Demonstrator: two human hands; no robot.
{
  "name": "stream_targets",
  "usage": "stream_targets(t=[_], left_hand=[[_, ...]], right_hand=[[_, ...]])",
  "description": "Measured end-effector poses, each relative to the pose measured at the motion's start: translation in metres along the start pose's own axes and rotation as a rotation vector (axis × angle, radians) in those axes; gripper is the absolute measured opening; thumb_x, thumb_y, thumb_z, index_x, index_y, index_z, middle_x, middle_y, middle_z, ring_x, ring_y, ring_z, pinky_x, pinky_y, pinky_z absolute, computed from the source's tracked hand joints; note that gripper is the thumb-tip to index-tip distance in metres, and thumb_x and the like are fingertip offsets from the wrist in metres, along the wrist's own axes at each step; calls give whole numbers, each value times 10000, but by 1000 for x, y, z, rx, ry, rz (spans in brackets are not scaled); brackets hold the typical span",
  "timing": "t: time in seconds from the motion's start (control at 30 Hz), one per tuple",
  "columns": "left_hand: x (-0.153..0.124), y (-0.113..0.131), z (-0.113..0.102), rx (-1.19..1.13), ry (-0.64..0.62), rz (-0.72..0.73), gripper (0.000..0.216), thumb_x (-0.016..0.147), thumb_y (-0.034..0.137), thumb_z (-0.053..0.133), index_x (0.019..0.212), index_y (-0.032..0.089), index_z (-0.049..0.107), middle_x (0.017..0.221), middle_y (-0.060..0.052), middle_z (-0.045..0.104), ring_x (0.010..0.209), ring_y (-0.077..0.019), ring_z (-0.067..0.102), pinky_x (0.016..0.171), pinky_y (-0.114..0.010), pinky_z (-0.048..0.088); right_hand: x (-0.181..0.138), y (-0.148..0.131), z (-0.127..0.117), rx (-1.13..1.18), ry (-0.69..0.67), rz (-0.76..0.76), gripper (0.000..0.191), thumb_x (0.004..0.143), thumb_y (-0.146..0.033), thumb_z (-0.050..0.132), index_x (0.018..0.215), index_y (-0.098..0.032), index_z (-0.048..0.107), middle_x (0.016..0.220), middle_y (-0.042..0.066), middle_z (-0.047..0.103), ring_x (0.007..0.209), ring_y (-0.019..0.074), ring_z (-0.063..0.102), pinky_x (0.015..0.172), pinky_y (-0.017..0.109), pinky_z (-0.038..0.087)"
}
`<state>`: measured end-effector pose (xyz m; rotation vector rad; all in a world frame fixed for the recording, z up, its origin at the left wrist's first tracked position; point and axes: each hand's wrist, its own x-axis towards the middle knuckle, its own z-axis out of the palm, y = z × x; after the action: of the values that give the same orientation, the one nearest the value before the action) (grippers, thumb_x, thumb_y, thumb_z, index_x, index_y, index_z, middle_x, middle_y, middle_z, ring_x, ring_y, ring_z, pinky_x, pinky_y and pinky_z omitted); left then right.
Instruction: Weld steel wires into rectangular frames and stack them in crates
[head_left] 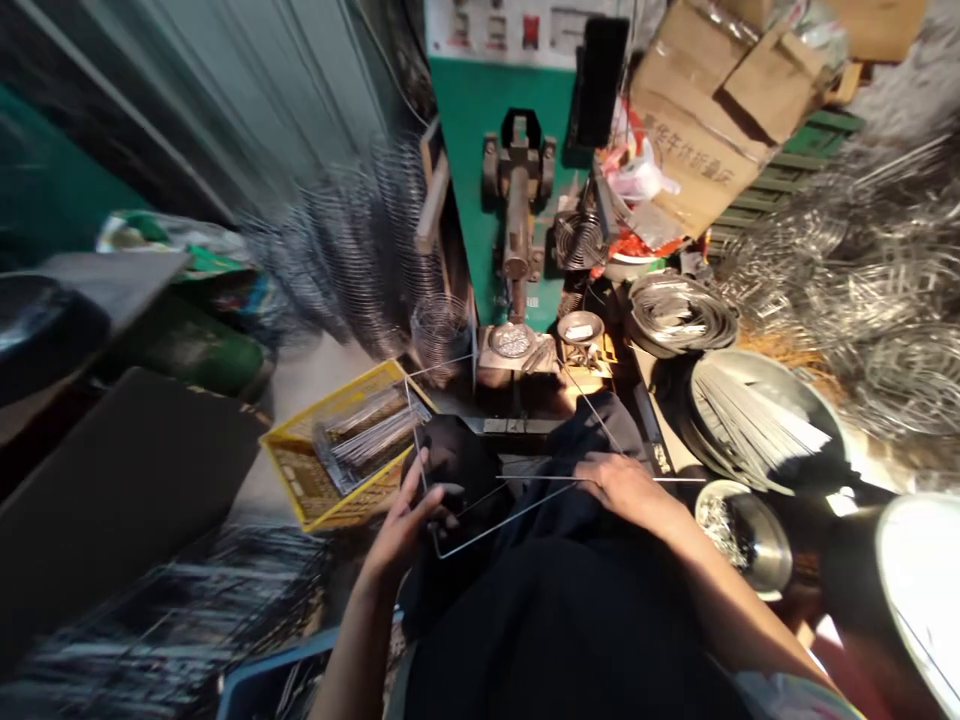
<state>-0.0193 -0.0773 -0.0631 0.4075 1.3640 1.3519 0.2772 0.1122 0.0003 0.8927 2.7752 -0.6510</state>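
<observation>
Over my lap I have a bent wire frame [510,520] of thin metal with angled corners. My left hand [405,515] grips its left side near a corner, thumb and fingers closed around the wire. On the right, my right hand [619,487] is closed on a straight metal rod [536,478] and on the frame's right part; the rod sticks out on both sides of the hand. Ahead of my knees stands a green machine [457,150] with a vertical metal post [517,225] above a round metal plate [512,341]. My right fingertips are partly hidden.
A yellow crate [281,480] with metal rods stands left. Stacked wire coils [345,260] rise behind it. On the right are a large basin [806,400] of metal strips, a small bowl [772,560] of small metal pieces, heaped wire parts [892,290] and a cardboard box [690,130].
</observation>
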Motion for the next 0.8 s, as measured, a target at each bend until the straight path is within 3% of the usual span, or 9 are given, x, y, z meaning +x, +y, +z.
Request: stream_targets(t=[0.1,0.23,0.37,0.47,0.57,0.7,0.8], left_hand=[[15,3,6,-17,-42,-3,1001,809,337,753,1581,345,116,1054,-90,729,596,-156,677,465,-210,479],[25,8,13,-71,-39,13,925,785,281,776,1546,335,253,1030,-62,726,591,-124,663,496,-190,495],[37,18,19,-242,-122,40,856,720,145,783,1454,332,385,1159,-78,694,682,-145,684,527,-208,520],[57,30,14,-493,38,27,537,759,60,667,1263,217,570,972,-46,717,642,-105,648,546,-176,528],[79,46,1,-629,211,20,223,869,95,527,1058,134,637,721,-15,664,525,-73,578,481,-131,495],[81,70,-15,-618,205,-14,210,959,230,464,885,123,628,611,-31,626,490,-108,593,432,-171,493],[64,78,-14,-446,164,1,171,923,302,576,872,145,620,549,-13,609,457,-146,617,381,-192,457]], right_hand=[[-4,4,-1,11,15,54,183,990,-296,528,946,-242,698,933,45,651,850,185,626,685,256,388],[-13,4,-6,9,69,96,280,1009,-439,495,968,-247,695,938,45,644,847,188,630,701,262,411],[-26,8,-9,45,185,103,433,951,-619,494,988,-250,717,954,64,655,896,223,636,747,297,444],[-31,19,-13,104,263,110,484,933,-655,493,890,-236,732,893,69,662,897,236,630,787,316,448],[-27,39,-29,195,241,100,502,924,-649,513,746,-216,695,777,48,632,780,203,607,711,298,429],[-5,81,-56,302,159,53,453,843,-639,628,741,-204,705,788,42,650,788,202,603,718,300,422],[23,116,-63,436,108,22,477,739,-654,702,796,-181,716,841,53,669,812,214,608,748,312,445]])
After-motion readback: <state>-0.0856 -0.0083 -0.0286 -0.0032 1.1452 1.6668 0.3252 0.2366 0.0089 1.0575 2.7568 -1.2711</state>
